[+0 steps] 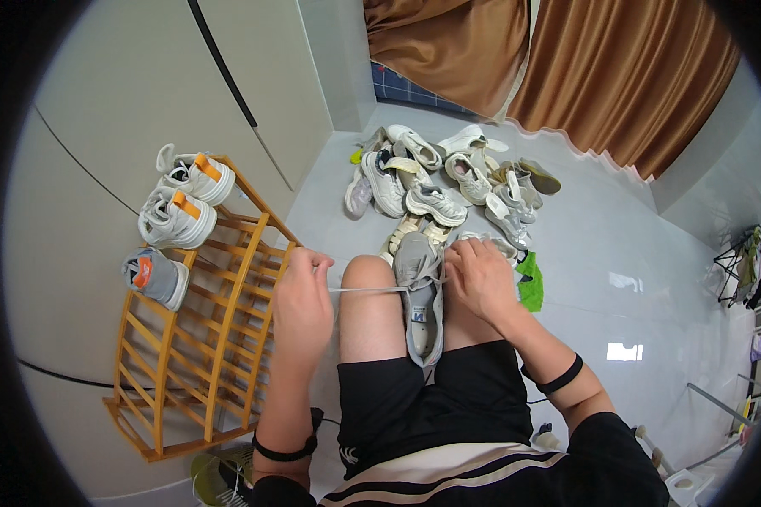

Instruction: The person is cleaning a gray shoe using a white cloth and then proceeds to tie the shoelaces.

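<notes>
A grey lace-up sneaker (425,325) rests between my knees, its toe pointing away from me and its opening toward me. My left hand (303,296) is closed on one end of a pale shoelace (368,290), which runs taut from the shoe across my left knee. Beside the shoe, my right hand (482,277) has its fingers bent in a pinch at the lace on the other side. The fingertips of that hand are partly hidden. Loose lace lies across the tongue.
A wooden shoe rack (220,338) stands tilted at my left, with several sneakers (177,217) along its top. Ahead on the floor lies a pile of mostly white shoes (435,205). A green cloth (530,283) lies right of my knees. Brown curtains (617,76) hang beyond.
</notes>
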Action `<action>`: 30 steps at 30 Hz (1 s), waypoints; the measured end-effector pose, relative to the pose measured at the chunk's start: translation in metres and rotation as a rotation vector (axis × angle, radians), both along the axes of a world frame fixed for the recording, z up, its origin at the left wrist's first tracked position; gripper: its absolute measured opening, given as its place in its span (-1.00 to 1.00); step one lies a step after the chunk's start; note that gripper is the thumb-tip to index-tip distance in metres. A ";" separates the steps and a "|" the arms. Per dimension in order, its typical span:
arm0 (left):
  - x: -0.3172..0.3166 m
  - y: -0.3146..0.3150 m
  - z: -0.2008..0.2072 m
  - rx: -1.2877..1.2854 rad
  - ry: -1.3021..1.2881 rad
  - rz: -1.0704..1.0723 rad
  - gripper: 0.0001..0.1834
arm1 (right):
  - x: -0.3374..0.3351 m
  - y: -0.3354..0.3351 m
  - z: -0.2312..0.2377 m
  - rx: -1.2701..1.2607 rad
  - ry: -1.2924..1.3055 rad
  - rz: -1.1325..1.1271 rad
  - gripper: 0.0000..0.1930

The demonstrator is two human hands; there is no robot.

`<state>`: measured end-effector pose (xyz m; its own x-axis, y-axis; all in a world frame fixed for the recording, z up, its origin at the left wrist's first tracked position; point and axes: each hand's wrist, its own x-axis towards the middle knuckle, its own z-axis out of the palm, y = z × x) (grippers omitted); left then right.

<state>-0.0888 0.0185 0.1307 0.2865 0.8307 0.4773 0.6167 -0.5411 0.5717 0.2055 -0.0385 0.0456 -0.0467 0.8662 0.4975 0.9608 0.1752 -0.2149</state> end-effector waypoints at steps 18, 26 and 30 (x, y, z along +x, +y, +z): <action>0.031 -0.004 -0.079 -0.353 -0.450 -0.488 -0.64 | 0.008 -0.041 0.116 -0.158 1.233 0.765 -0.62; 0.022 -0.021 -0.001 -0.660 -1.145 -0.722 -0.59 | 0.005 -0.012 0.065 -0.255 0.618 0.189 -0.57; 0.015 -0.028 0.029 -0.382 -1.074 -0.673 -0.67 | -0.002 0.003 0.004 -0.084 0.084 0.155 -0.52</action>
<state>-0.0743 -0.0094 0.1600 0.3220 0.8081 0.4932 -0.5589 -0.2582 0.7880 0.2035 -0.0354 0.0492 -0.1445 0.8905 0.4315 0.9017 0.2980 -0.3131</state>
